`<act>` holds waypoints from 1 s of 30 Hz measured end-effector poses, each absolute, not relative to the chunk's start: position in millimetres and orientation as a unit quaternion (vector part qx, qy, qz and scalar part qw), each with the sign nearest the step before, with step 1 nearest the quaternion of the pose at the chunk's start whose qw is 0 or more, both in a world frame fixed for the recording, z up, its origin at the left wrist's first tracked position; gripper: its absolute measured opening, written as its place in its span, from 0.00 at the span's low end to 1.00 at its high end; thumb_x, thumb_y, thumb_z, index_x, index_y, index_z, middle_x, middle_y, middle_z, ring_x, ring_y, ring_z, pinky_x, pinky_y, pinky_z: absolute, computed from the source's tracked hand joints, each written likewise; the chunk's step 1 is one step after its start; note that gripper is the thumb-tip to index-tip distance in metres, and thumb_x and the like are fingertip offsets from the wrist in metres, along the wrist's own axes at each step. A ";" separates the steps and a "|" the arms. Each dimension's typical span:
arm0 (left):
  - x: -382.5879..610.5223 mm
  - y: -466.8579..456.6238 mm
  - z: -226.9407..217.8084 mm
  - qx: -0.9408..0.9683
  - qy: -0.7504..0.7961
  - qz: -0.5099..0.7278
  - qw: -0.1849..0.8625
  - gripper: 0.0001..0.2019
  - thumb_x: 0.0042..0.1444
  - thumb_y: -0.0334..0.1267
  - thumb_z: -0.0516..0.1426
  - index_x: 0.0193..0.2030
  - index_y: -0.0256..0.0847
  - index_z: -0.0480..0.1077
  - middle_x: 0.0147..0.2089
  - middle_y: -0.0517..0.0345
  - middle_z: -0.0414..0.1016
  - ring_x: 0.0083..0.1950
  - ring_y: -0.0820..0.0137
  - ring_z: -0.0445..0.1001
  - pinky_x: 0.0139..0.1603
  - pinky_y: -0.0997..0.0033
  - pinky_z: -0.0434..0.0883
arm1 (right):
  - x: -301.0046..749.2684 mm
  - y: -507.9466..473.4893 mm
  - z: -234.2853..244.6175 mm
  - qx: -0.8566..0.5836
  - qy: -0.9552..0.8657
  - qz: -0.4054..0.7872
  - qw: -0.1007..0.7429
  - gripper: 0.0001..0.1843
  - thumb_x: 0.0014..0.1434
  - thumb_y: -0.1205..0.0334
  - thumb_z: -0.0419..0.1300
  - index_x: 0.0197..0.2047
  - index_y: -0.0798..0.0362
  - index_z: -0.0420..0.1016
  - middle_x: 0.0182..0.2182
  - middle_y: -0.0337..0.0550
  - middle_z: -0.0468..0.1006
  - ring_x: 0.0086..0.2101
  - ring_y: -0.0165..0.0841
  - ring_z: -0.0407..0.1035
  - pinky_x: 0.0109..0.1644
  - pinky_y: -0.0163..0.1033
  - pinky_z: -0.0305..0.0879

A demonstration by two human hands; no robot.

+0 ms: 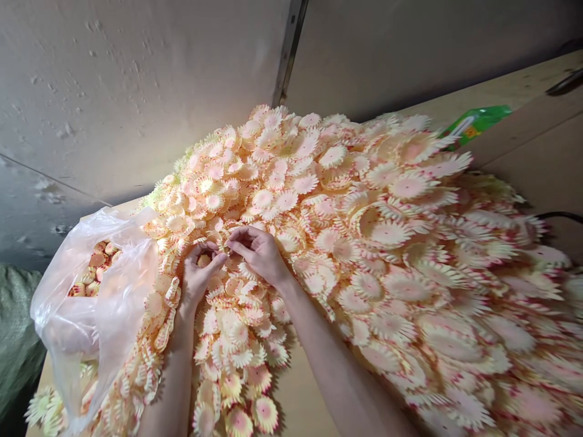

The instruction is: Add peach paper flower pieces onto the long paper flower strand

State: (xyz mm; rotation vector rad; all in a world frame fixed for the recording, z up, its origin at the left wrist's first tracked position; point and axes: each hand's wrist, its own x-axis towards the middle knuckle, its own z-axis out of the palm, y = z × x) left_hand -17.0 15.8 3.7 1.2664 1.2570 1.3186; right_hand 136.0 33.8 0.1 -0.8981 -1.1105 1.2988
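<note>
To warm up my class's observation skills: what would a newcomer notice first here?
A huge heap of pale flowers fills the centre and right. Left of centre, the left grip and right grip nearly meet over it. At left, a see-through bag holds smaller, red-flecked pieces.

1. Flower pile [387, 233]: matt, thin, paper-like petals.
2. Bag [122, 309] left of the pile: glossy, translucent plastic.
3. Wall [150, 91] behind the pile: matt, rough, blistered.
4. Tabletop [301, 394] under the pile: smooth, wood-like.

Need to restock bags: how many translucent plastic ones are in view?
1: the translucent bag, left of the left hand, with small round pieces showing inside. More could be hidden under the pile of petalled discs.
</note>
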 end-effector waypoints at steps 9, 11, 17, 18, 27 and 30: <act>-18.2 17.7 -3.7 0.474 0.514 0.538 0.471 0.13 0.48 0.45 0.67 0.34 0.37 0.77 0.32 0.59 0.77 0.31 0.75 0.72 0.37 0.75 0.70 | 136.6 33.7 2.2 -0.385 -0.490 0.537 0.569 0.14 0.49 0.52 0.69 0.32 0.53 0.75 0.29 0.41 0.77 0.31 0.31 0.71 0.38 0.37 0.71; -19.2 18.3 -5.9 0.484 0.510 0.540 0.463 0.13 0.48 0.45 0.67 0.34 0.37 0.77 0.32 0.59 0.78 0.33 0.74 0.73 0.39 0.76 0.70 | 136.8 33.8 2.0 -0.386 -0.490 0.536 0.568 0.14 0.49 0.52 0.69 0.32 0.53 0.75 0.29 0.41 0.77 0.32 0.31 0.71 0.39 0.38 0.71; -21.7 19.6 -9.7 0.502 0.514 0.537 0.442 0.13 0.49 0.46 0.66 0.33 0.38 0.78 0.34 0.57 0.79 0.36 0.73 0.74 0.42 0.74 0.70 | 137.2 34.2 1.0 -0.380 -0.494 0.543 0.562 0.15 0.50 0.52 0.69 0.32 0.53 0.74 0.29 0.41 0.77 0.32 0.31 0.71 0.39 0.37 0.70; -21.7 19.4 -9.1 0.505 0.516 0.535 0.439 0.13 0.49 0.46 0.66 0.33 0.38 0.78 0.34 0.57 0.79 0.35 0.73 0.74 0.42 0.75 0.70 | 137.3 34.3 0.8 -0.379 -0.497 0.544 0.560 0.15 0.50 0.52 0.69 0.33 0.53 0.74 0.30 0.41 0.77 0.32 0.31 0.71 0.40 0.37 0.70; -18.8 17.3 -0.2 0.513 0.519 0.525 0.437 0.13 0.49 0.47 0.66 0.31 0.37 0.77 0.32 0.57 0.78 0.33 0.74 0.72 0.37 0.77 0.70 | 135.7 35.1 -1.7 -0.379 -0.517 0.526 0.559 0.14 0.52 0.51 0.68 0.34 0.53 0.74 0.30 0.41 0.77 0.33 0.32 0.71 0.40 0.38 0.71; -18.4 16.3 0.6 0.500 0.517 0.523 0.458 0.12 0.49 0.45 0.66 0.31 0.36 0.77 0.31 0.58 0.77 0.31 0.75 0.71 0.36 0.76 0.70 | 136.3 35.3 -1.5 -0.382 -0.518 0.525 0.557 0.13 0.52 0.53 0.67 0.33 0.53 0.74 0.29 0.41 0.76 0.32 0.32 0.71 0.38 0.38 0.70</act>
